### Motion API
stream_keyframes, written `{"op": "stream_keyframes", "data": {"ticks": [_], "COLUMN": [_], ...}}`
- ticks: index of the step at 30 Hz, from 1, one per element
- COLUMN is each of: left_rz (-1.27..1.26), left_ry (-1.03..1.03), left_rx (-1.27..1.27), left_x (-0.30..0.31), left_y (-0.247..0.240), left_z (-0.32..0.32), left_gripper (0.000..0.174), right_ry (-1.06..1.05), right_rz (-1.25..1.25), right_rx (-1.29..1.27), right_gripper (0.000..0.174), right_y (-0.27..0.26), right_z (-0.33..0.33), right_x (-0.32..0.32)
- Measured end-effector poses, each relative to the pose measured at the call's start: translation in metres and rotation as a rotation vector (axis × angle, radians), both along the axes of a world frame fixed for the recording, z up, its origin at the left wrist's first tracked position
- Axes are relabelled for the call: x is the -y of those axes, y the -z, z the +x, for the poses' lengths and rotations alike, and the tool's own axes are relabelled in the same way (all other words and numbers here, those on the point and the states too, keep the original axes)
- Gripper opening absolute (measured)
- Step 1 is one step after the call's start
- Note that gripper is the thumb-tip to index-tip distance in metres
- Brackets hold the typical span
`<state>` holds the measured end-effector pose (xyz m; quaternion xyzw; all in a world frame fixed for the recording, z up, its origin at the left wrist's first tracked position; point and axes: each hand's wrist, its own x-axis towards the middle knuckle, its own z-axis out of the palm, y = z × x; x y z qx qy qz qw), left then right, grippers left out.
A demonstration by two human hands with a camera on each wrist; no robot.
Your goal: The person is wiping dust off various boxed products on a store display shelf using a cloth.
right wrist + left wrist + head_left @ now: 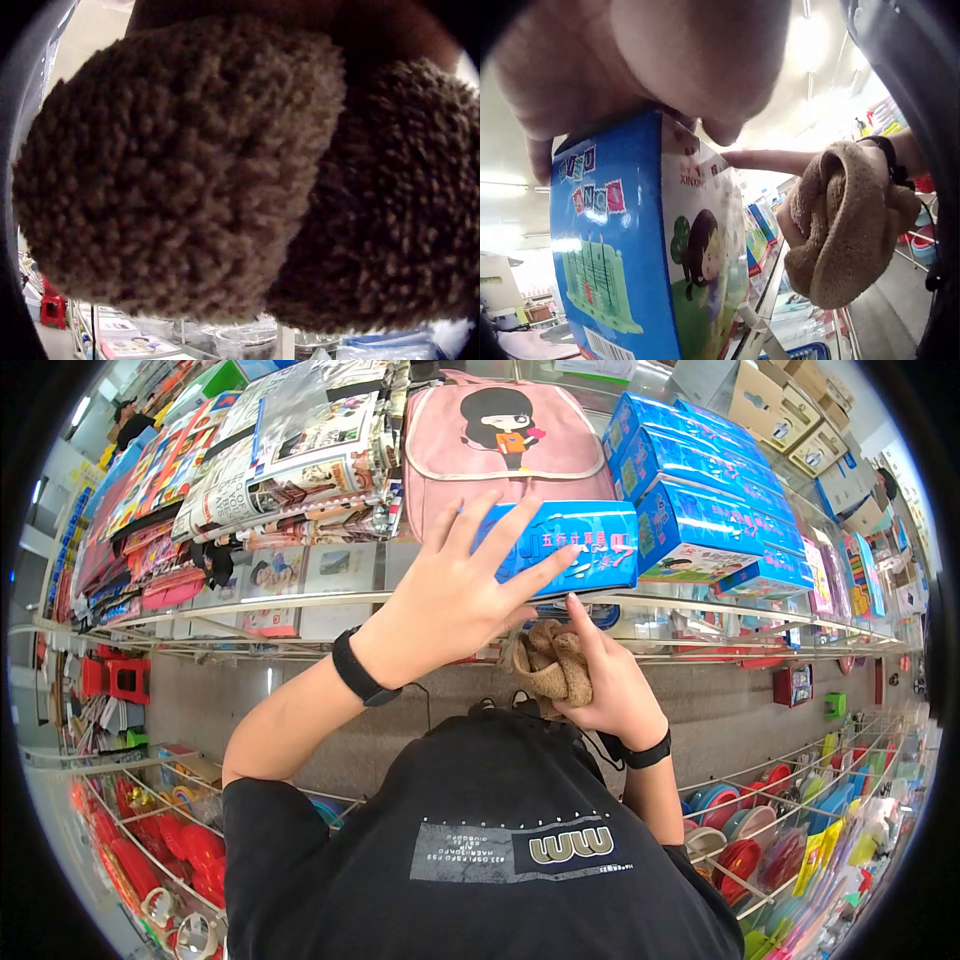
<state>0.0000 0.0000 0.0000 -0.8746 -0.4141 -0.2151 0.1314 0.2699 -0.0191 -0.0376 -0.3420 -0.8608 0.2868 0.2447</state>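
In the head view, my left hand [455, 585] lies with fingers spread over the top of a blue box [600, 545] with pink lettering. This box sits at the shelf's front edge, before a pink satchel [440, 435] with a cartoon girl on its flap. The left wrist view shows the box's [615, 232] blue side and a white face with a cartoon girl. Just below the box, my right hand [622, 695] grips a bunched brown fluffy cloth [550, 665]. Its index finger [769, 160] is straight and points at the box's near top edge.
Several similar blue boxes [700, 495] are stacked to the right. Plastic-wrapped printed goods [285, 465] fill the shelf at left. A white metal rail [330, 600] runs along the shelf front. Behind the person, lower racks hold red plastic ware [195, 850] and colourful basins [740, 860].
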Motion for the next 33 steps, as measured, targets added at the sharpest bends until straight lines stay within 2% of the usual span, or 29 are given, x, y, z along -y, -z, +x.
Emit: {"op": "stream_keyframes", "data": {"ticks": [8,11,12,15,17,18,21,22,25,28,31,33], "left_rz": [-0.168,-0.035,-0.003,0.038,0.032,0.032,-0.161,-0.170,-0.161,-0.088,-0.065,-0.075], "left_ry": [0.035,0.114,0.112,0.101,0.108,0.109,0.125,0.122,0.108,0.082,0.059,0.055], "left_rx": [0.048,0.195,0.204,0.188,0.269,0.308,0.485,0.516,0.588,0.589,0.558,0.582], "left_x": [0.010,-0.002,-0.001,-0.003,-0.005,-0.006,-0.006,-0.006,-0.005,-0.003,0.000,0.002], "left_y": [-0.015,-0.005,-0.005,0.003,0.005,0.005,0.019,0.021,0.030,0.036,0.037,0.037], "left_z": [-0.004,-0.015,-0.016,-0.018,-0.019,-0.020,-0.019,-0.018,-0.017,-0.015,-0.015,-0.015], "left_gripper": [0.090,0.084,0.077,0.075,0.076,0.077,0.079,0.080,0.081,0.080,0.078,0.076], "right_ry": [0.011,0.015,0.009,0.013,0.037,0.071,0.028,0.013,0.088,0.500,0.519,0.376], "right_rz": [-0.011,-0.024,-0.002,0.013,-0.025,-0.057,-0.133,-0.103,0.101,0.327,0.529,0.467], "right_rx": [-0.003,0.000,-0.011,-0.072,-0.148,-0.184,-0.273,-0.345,-0.509,-0.720,-0.430,-0.208], "right_gripper": [0.122,0.122,0.122,0.122,0.123,0.115,0.106,0.096,0.084,0.062,0.061,0.060], "right_y": [-0.002,-0.003,-0.003,0.001,0.001,0.000,-0.010,-0.013,-0.027,-0.042,-0.060,-0.061], "right_z": [-0.003,-0.003,-0.002,-0.001,0.000,0.001,0.011,0.014,0.026,0.011,-0.009,-0.024], "right_x": [-0.006,-0.007,-0.008,-0.005,-0.004,-0.002,-0.006,-0.009,-0.020,-0.033,-0.060,-0.070]}}
